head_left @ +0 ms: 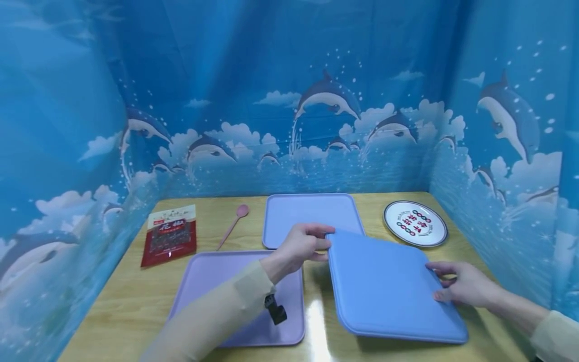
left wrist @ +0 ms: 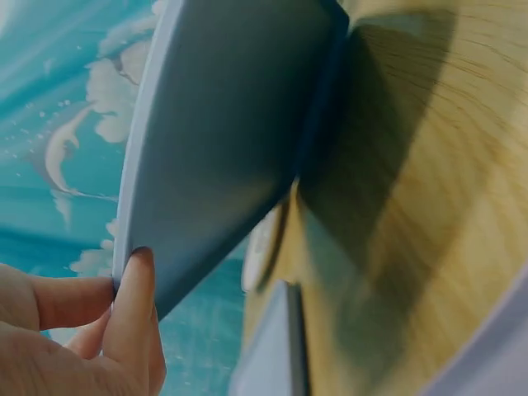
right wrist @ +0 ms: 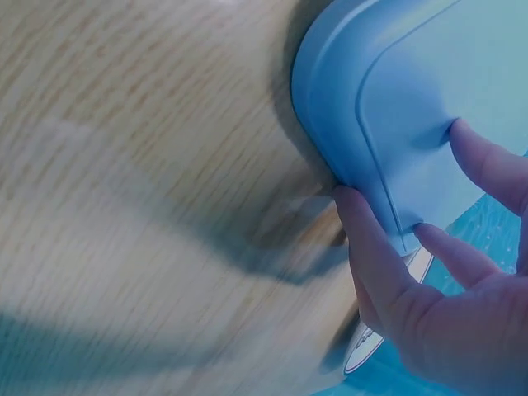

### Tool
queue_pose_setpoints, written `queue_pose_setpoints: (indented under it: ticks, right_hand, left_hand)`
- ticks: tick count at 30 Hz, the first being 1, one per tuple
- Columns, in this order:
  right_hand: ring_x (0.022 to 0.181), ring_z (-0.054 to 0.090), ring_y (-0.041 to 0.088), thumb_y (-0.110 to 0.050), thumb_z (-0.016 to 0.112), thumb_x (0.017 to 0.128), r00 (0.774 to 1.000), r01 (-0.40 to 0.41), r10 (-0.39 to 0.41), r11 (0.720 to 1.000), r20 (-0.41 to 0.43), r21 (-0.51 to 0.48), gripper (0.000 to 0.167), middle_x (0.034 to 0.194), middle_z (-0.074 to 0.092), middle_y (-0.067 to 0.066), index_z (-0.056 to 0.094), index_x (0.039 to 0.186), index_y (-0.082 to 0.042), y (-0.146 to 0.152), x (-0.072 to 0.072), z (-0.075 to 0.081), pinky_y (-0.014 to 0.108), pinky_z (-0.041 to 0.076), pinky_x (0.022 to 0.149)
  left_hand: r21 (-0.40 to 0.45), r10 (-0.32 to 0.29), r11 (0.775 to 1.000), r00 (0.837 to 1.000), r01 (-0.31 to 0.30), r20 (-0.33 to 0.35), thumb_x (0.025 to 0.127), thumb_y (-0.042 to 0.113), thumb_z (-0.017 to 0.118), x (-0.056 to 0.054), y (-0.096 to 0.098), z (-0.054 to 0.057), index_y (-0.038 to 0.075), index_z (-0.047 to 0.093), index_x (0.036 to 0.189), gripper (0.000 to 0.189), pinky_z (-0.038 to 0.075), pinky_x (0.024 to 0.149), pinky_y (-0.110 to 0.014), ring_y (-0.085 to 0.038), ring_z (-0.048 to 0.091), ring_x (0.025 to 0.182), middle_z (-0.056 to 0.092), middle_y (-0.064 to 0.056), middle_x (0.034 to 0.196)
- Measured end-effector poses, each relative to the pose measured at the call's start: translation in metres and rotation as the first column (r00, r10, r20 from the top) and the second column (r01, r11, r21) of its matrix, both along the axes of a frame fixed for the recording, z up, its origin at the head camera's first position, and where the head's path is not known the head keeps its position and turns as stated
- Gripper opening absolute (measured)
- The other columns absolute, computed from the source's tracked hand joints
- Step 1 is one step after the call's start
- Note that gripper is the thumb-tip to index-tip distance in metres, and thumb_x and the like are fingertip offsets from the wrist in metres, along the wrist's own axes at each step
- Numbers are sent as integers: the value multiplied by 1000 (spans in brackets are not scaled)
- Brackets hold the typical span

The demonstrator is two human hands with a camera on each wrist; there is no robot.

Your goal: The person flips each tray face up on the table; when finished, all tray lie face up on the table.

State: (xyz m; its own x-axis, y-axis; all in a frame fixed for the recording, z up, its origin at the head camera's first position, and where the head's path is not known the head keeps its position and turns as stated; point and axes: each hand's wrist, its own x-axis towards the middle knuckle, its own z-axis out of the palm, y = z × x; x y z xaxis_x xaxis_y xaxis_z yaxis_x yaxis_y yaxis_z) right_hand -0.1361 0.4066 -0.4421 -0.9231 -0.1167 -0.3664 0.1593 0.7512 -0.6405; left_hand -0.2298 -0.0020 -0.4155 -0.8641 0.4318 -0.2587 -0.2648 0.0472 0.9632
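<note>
A blue tray (head_left: 389, 286) is tilted over the right part of the table, its left side raised off the wood. My left hand (head_left: 304, 246) pinches the far left corner of this tray between thumb and fingers; in the left wrist view that hand (left wrist: 99, 338) grips the thin edge, with the shadowed underside showing. At the tray's right edge is my right hand (head_left: 466, 284). Seen from the right wrist, this hand (right wrist: 445, 305) has fingertips on both the face and the rim near a rounded corner.
A purple tray (head_left: 244, 261) lies under my left forearm. Behind is a lavender tray (head_left: 312, 213), partly covered by the blue one. A round printed plate (head_left: 415, 223) lies at the back right. A pink spoon (head_left: 235, 223) and a red spice packet (head_left: 171, 235) lie left. Dolphin-print curtains (head_left: 289, 100) enclose the table.
</note>
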Motion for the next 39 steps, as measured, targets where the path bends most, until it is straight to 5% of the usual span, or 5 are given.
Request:
queue_pose_setpoints:
  ticks: [6,12,20,32,39]
  right_hand:
    - [142,56,69,-8,83,97,997,14,-7,996,76,-92,86,164,37,52,37,167,12,-3,-3,4,47,71,97]
    - [148,54,65,-9,79,102,994,-20,45,971,99,-237,86,166,37,50,30,169,13,-3,-5,3,39,70,101]
    - [132,71,23,-13,73,105,986,-64,119,919,120,-388,86,167,34,51,24,170,14,-6,-6,-1,28,67,99]
    - [131,73,27,-9,74,105,987,-76,127,904,95,-422,82,166,35,52,28,168,17,-25,-7,8,30,68,103]
    - [133,73,25,-9,70,108,985,-152,169,917,16,-369,70,161,51,44,36,162,21,-41,-5,40,24,66,100]
  left_hand:
    - [49,-18,999,999,19,-32,104,-3,71,2,2,19,5,75,143,40,74,90,-39,-21,80,107,74,-17,134]
    - [97,-27,995,997,33,-66,107,1,72,4,5,42,6,74,147,41,73,92,-38,-14,79,101,78,-16,135]
    - [170,-8,985,991,31,-133,106,3,74,5,13,68,7,73,148,42,72,96,-38,-10,79,97,80,-16,131]
    - [254,17,966,980,35,-200,104,2,77,4,28,92,3,75,145,40,71,101,-46,-15,80,100,79,-16,126]
    - [253,8,966,969,56,-246,104,5,79,5,41,100,5,76,142,38,69,105,-51,-14,79,96,78,-11,117]
